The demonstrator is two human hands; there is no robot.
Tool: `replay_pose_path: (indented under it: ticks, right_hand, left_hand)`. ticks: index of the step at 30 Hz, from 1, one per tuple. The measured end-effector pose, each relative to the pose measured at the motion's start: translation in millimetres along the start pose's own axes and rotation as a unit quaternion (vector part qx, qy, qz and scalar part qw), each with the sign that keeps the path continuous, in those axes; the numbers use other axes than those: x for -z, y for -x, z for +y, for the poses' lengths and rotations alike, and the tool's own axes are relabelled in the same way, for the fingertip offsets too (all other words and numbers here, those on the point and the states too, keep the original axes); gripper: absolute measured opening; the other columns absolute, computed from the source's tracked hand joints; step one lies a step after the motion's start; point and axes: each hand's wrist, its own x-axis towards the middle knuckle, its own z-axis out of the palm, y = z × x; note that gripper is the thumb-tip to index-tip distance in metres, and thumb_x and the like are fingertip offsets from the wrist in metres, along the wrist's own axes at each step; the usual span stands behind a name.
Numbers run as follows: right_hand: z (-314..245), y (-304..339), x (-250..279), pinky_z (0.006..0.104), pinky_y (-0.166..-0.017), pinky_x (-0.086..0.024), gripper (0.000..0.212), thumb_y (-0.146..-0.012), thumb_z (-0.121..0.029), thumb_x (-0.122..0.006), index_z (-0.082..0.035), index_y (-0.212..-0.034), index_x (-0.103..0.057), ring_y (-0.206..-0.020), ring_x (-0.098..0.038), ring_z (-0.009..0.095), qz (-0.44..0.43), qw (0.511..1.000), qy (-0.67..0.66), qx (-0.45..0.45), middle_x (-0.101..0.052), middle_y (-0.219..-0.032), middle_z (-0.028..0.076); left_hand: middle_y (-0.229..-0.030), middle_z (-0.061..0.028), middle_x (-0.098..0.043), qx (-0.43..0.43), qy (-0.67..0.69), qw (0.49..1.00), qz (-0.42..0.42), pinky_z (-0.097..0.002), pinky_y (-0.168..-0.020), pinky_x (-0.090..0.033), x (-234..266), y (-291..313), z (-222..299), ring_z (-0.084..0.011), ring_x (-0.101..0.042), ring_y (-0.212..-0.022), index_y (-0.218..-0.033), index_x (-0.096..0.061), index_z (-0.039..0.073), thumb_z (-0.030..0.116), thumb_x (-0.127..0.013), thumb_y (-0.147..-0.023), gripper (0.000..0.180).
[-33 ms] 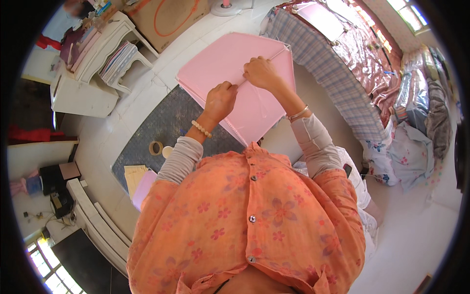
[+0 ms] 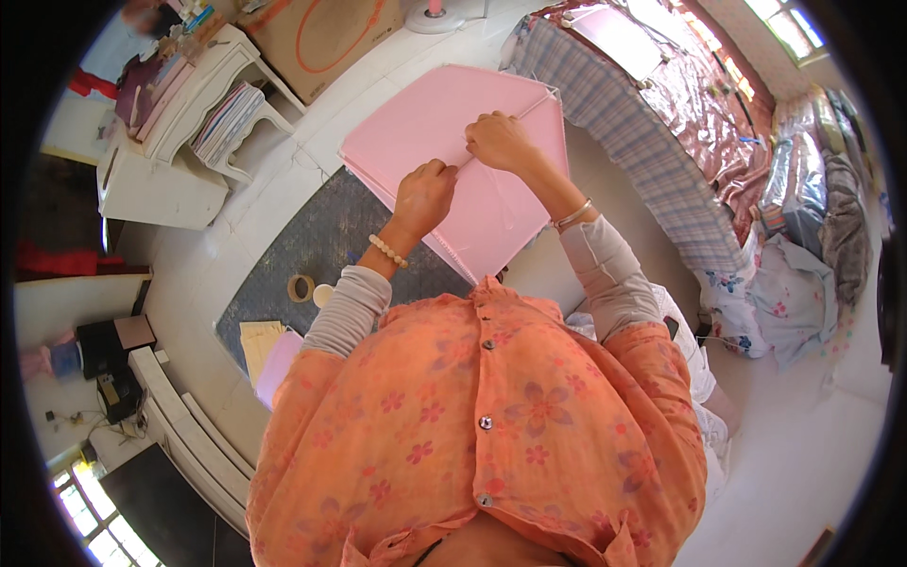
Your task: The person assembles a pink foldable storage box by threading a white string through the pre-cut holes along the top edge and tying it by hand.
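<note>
Lt. pink panel point(image 2: 416, 123), approx. diamond-shaped w/ pale-trimmed edges, is spread approx. flat, near corner pointed twd. the wearer. Part of dk. grey mat point(image 2: 269, 250) is overlapped by its L side. Thin pale strip point(image 2: 537, 106), cord or rod unclear, is run diag. from far R corner twd. centre, partly hidden.

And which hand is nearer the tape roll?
Left. The left hand is up and to the right of the tape roll in the picture; the right hand is farther off that way.

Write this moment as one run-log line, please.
left hand: curled over flat pink sheet; right hand: curled over sheet; round tan tape roll: on grey mat
</note>
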Motion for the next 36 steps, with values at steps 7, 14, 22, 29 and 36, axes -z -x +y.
replay_pose_path:
  ticks: [7,14,22,29,36]
  right_hand:
    - [-4,-26,-4,0.0422,-0.077,-0.050,0.016,-0.089,-0.017,-0.054,-0.004,-0.090,-0.064,-0.088,-0.064,0.026,0.128,0.973,-0.189,0.017,-0.066,-0.089,0.013]
    - [21,21,55,0.0288,-0.054,-0.048,0.010,-0.093,-0.008,-0.048,-0.001,-0.092,-0.055,-0.056,-0.056,0.014,0.118,0.871,-0.471,-0.076,-0.053,-0.064,0.003]
    - [215,202,231,0.0432,-0.060,-0.043,0.025,-0.093,-0.017,-0.052,-0.001,-0.075,-0.048,-0.064,-0.048,0.028,0.632,0.766,-0.020,-0.114,-0.050,-0.072,0.013]
    - [149,133,36,0.0335,-0.063,-0.049,0.012,-0.096,-0.009,-0.044,-0.002,-0.101,-0.052,-0.067,-0.058,0.019,0.361,0.859,-0.322,-0.169,-0.059,-0.073,0.009]
    - [14,62,-77,0.0315,-0.056,-0.048,0.019,-0.092,-0.006,-0.051,-0.005,-0.108,-0.062,-0.056,-0.059,0.017,0.152,0.869,-0.452,-0.131,-0.059,-0.063,0.010]
  left_hand:
    - [-0.086,-0.0101,-0.060,0.006,0.001,1.000,-0.007,-0.0380,-0.069,-0.052,1,0,-2,-0.0288,-0.062,-0.078,-0.097,-0.066,0.002,0.007,-0.064,-0.082,0.016]
    - [-0.087,-0.0102,-0.060,0.000,0.004,1.000,-0.006,-0.0374,-0.070,-0.052,0,0,-11,-0.0287,-0.062,-0.078,-0.097,-0.065,0.003,0.008,-0.063,-0.083,0.015]
    - [-0.084,-0.0091,-0.058,0.002,0.012,1.000,0.014,-0.0375,-0.071,-0.053,4,-8,-24,-0.0273,-0.062,-0.080,-0.094,-0.064,0.006,0.011,-0.061,-0.084,0.011]
    - [-0.085,-0.0085,-0.058,0.013,-0.002,1.000,0.004,-0.0373,-0.072,-0.052,8,-11,-28,-0.0269,-0.061,-0.081,-0.095,-0.064,0.006,0.012,-0.062,-0.085,0.012]
    - [-0.088,-0.0102,-0.061,0.008,0.020,1.000,0.007,-0.0367,-0.071,-0.053,7,-12,-27,-0.0286,-0.062,-0.081,-0.097,-0.065,0.003,0.010,-0.062,-0.085,0.014]
